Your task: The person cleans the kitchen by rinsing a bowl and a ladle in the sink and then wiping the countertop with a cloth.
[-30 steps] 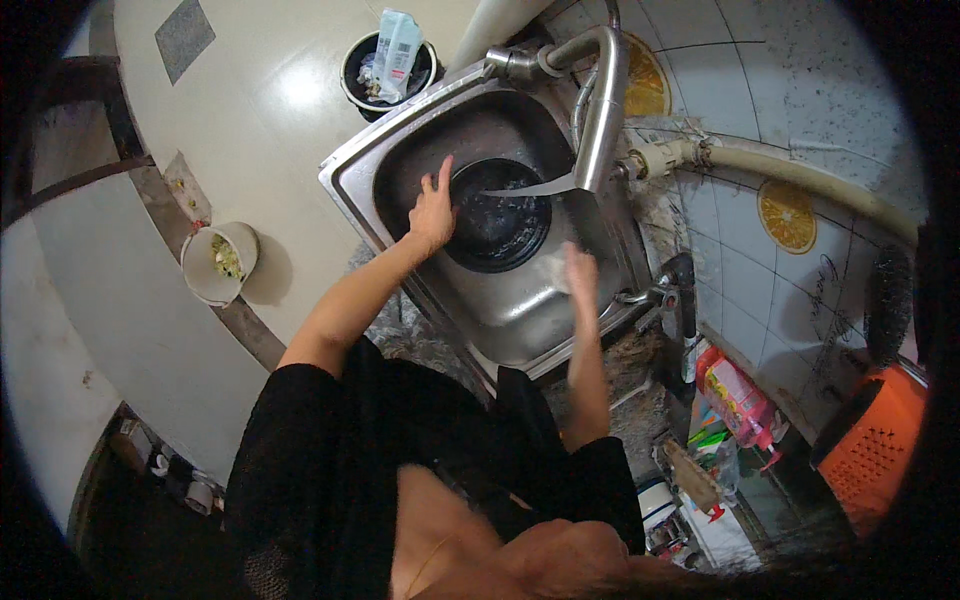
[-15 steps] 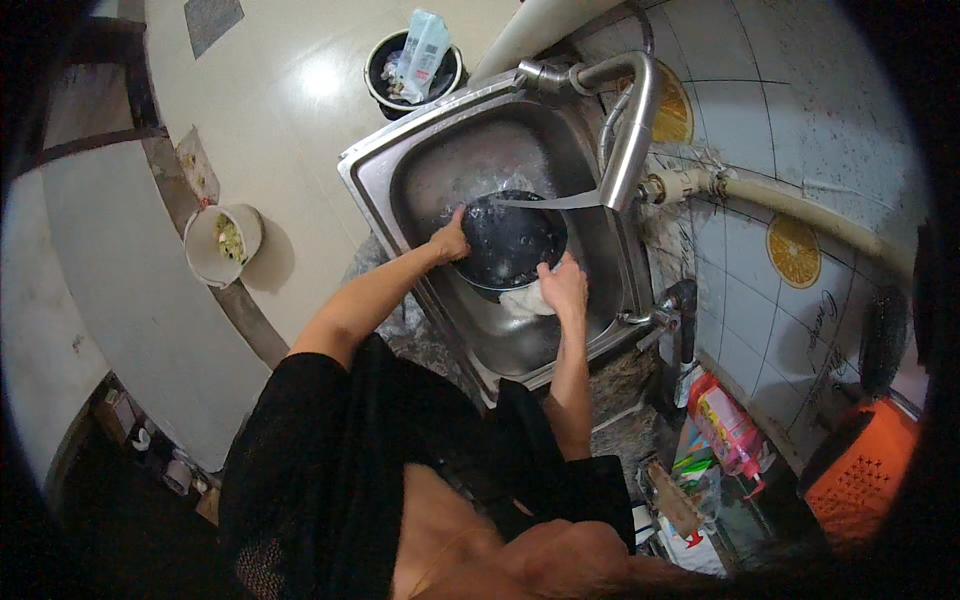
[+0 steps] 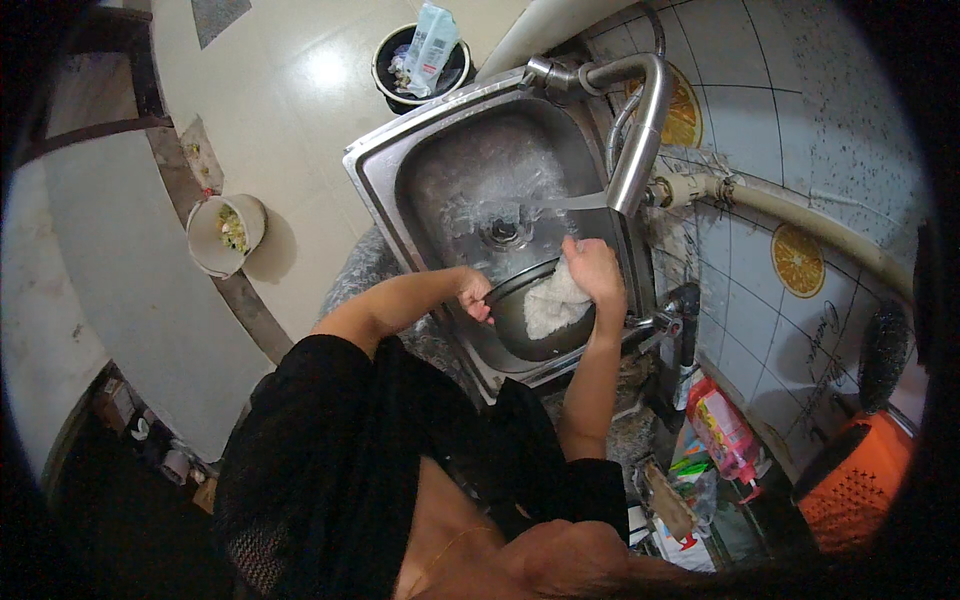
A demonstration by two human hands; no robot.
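Observation:
A round, dark-rimmed pan (image 3: 512,305) is tilted in the near part of the steel sink (image 3: 372,180), its grey-olive side toward me. My left hand (image 3: 475,294) is closed on the pan's left edge. My right hand (image 3: 594,268) grips a wet, off-white cloth (image 3: 556,303), which hangs against the pan's face near the right edge. Whether the right fingers also touch the rim is hidden. From the steel faucet (image 3: 640,150), a stream of water (image 3: 560,203) runs leftward and splashes near the drain (image 3: 503,230), beyond the pan.
Past the sink's far side stands a dark bin (image 3: 462,72) with a plastic packet in it. A white bucket (image 3: 250,225) with food scraps is on the floor at left. Along the tiled right wall are a pipe (image 3: 810,225), a pink bottle (image 3: 722,428) and an orange basket (image 3: 860,490).
The pan has come nearer me out of the water stream and tipped over, uncovering the drain. My right hand has lifted with the cloth, which now lies on the pan's visible face.

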